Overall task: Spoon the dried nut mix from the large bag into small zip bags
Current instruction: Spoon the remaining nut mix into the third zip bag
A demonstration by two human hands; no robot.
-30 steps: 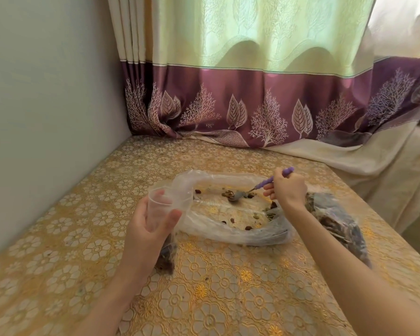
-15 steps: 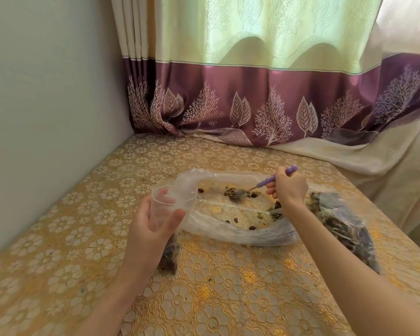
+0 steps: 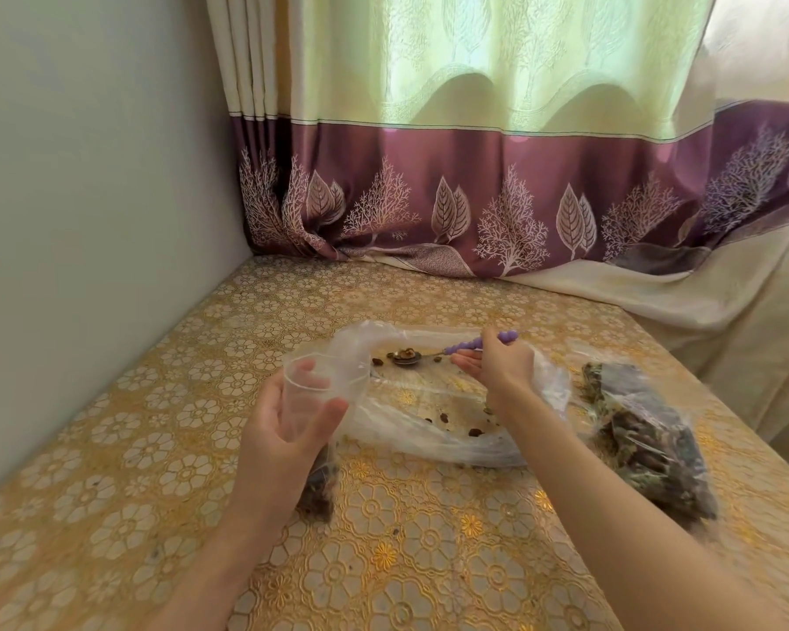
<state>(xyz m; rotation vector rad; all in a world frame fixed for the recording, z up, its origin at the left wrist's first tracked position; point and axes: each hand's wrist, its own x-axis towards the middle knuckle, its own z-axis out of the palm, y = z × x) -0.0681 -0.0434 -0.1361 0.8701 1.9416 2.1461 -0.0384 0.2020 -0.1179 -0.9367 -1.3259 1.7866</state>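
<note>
No legible labels. L hand (image 3: 288, 430) grips small bag (image 3: 322, 389), mouth open. R hand (image 3: 497, 366) pinches spoon (image 3: 447, 350) handle; nuts (image 3: 404, 353) in bowl, just left of pinch, over big bag (image 3: 429, 403).

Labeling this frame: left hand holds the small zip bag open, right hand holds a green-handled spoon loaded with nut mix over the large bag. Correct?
One error: the spoon has a purple handle, not green, as the head view shows. The rest stands: the left hand holds the small zip bag open, and the right hand holds the loaded spoon over the large bag.
</note>
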